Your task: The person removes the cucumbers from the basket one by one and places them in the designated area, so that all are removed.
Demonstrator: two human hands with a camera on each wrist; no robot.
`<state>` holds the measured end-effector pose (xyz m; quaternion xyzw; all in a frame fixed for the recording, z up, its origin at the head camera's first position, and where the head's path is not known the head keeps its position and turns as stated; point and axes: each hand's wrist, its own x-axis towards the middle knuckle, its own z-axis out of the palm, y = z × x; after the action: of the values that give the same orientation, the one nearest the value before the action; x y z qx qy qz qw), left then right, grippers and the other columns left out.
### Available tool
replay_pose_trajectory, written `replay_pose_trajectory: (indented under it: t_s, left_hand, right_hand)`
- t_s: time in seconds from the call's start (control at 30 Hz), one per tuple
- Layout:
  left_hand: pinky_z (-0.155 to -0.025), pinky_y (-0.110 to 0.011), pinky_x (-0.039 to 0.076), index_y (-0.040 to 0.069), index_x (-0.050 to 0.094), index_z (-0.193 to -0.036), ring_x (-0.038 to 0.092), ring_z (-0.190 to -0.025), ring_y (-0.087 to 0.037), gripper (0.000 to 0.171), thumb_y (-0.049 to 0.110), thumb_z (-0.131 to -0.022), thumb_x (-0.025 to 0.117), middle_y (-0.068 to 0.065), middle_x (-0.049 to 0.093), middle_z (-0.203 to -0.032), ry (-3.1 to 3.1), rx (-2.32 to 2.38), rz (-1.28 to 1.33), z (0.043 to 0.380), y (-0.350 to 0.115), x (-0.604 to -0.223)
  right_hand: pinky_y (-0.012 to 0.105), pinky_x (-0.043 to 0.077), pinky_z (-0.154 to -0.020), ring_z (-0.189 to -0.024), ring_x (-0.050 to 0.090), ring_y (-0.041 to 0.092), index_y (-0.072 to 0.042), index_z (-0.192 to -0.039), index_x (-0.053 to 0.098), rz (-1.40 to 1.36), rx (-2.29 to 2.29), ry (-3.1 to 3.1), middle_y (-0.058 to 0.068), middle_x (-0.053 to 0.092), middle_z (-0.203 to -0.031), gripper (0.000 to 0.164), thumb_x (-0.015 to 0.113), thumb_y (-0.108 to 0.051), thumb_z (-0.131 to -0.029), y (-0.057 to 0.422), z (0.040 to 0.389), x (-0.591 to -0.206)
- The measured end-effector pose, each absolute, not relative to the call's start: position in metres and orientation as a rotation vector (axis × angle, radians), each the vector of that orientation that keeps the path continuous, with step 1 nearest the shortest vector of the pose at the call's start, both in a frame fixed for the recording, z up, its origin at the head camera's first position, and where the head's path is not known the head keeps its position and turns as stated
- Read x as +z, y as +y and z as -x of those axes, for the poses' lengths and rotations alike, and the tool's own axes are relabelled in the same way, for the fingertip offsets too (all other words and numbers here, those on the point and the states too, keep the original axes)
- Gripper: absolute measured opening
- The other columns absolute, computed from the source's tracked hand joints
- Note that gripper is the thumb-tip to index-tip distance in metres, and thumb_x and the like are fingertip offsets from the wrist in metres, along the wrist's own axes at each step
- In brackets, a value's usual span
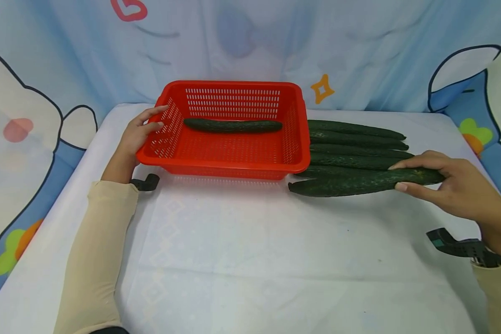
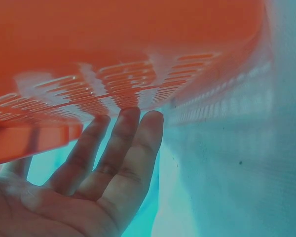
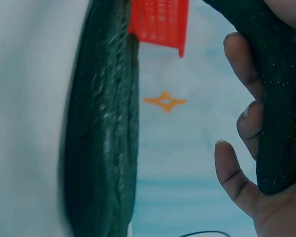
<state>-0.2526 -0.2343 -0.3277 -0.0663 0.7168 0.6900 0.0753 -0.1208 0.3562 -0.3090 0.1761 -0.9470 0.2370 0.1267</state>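
At the far left my left hand (image 1: 135, 137) grips the rim of a red plastic basket (image 1: 221, 168), two digits over the rim. In the left wrist view, several fingers (image 2: 123, 163) reach against the slotted outer wall from below. One cucumber (image 1: 234, 126) lies crosswise inside the basket. On the right, my right hand (image 1: 455, 183) holds a long dark green cucumber (image 1: 350, 184) by its right end, thumb on the near side. The right wrist view shows fingers curled round this cucumber (image 3: 283, 113). Several more cucumbers (image 1: 355, 139) lie side by side behind it, right of the basket.
A white cloth (image 1: 250, 260) covers the table. Behind it hangs a light blue printed curtain (image 1: 338, 41), close to the table's back edge. Both wrists wear black camera mounts (image 1: 455, 243).
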Motion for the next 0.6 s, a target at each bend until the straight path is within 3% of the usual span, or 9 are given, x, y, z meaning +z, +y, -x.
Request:
replay_pose_trajectory:
  t_s: [0.1,0.2,0.27,0.33,0.43,0.5,0.6]
  left_hand:
    - [-0.075,-0.018,0.059,0.034,0.051,-0.143,0.048,-0.118,-0.020,0.046,0.019,-0.100,0.053,-0.006,0.036,-0.151,2.142,2.077,0.200,0.252,-0.234,-0.328]
    - [-0.076,-0.018,0.059,0.033,0.051,-0.144,0.049,-0.117,-0.020,0.046,0.018,-0.100,0.053,-0.006,0.036,-0.151,2.153,2.077,0.184,0.252,-0.234,-0.328]
    - [-0.077,-0.018,0.058,0.032,0.050,-0.144,0.049,-0.117,-0.020,0.046,0.018,-0.100,0.053,-0.006,0.036,-0.151,2.162,2.074,0.173,0.253,-0.234,-0.328]
    - [-0.077,-0.018,0.058,0.032,0.050,-0.144,0.049,-0.118,-0.020,0.046,0.019,-0.101,0.053,-0.006,0.036,-0.152,2.174,2.066,0.170,0.253,-0.234,-0.327]
    - [-0.077,-0.018,0.058,0.032,0.050,-0.144,0.049,-0.118,-0.021,0.046,0.019,-0.100,0.053,-0.007,0.035,-0.152,2.172,2.062,0.175,0.253,-0.234,-0.327]
    - [-0.077,-0.019,0.058,0.032,0.050,-0.144,0.048,-0.119,-0.021,0.046,0.019,-0.101,0.053,-0.007,0.035,-0.153,2.168,2.063,0.175,0.253,-0.234,-0.327]
    - [-0.078,-0.019,0.058,0.032,0.050,-0.144,0.048,-0.120,-0.021,0.046,0.020,-0.101,0.053,-0.006,0.035,-0.153,2.166,2.063,0.175,0.253,-0.234,-0.327]
  right_hand:
    - [0.006,0.031,-0.070,-0.087,0.040,-0.009,-0.007,-0.108,0.073,-0.473,0.689,-2.772,-0.025,0.052,-0.102,0.038,0.085,-0.006,-0.072,0.359,0.125,-0.313]
    - [0.005,0.030,-0.072,-0.087,0.038,-0.009,-0.006,-0.109,0.072,-0.444,0.663,-2.802,-0.002,0.062,-0.103,0.039,0.085,-0.008,-0.073,0.364,0.128,-0.317]
    - [0.010,0.038,-0.085,-0.093,0.042,-0.001,-0.007,-0.111,0.071,-0.409,0.647,-2.841,0.014,0.064,-0.108,0.039,0.085,-0.011,-0.074,0.369,0.130,-0.320]
    - [0.028,0.043,-0.102,-0.102,0.046,0.011,-0.007,-0.113,0.070,-0.390,0.667,-2.880,0.023,0.063,-0.115,0.039,0.084,-0.013,-0.077,0.374,0.132,-0.323]
    - [0.061,0.032,-0.112,-0.113,0.045,0.023,-0.009,-0.116,0.068,-0.365,0.691,-2.930,0.027,0.061,-0.123,0.039,0.082,-0.017,-0.080,0.382,0.136,-0.330]
    - [0.069,0.030,-0.108,-0.115,0.045,0.027,-0.009,-0.116,0.068,-0.374,0.706,-2.954,0.029,0.060,-0.124,0.038,0.080,-0.017,-0.081,0.386,0.139,-0.333]
    - [0.072,0.030,-0.105,-0.118,0.047,0.032,-0.009,-0.116,0.067,-0.379,0.685,-2.994,0.031,0.061,-0.122,0.038,0.081,-0.019,-0.081,0.391,0.143,-0.338]
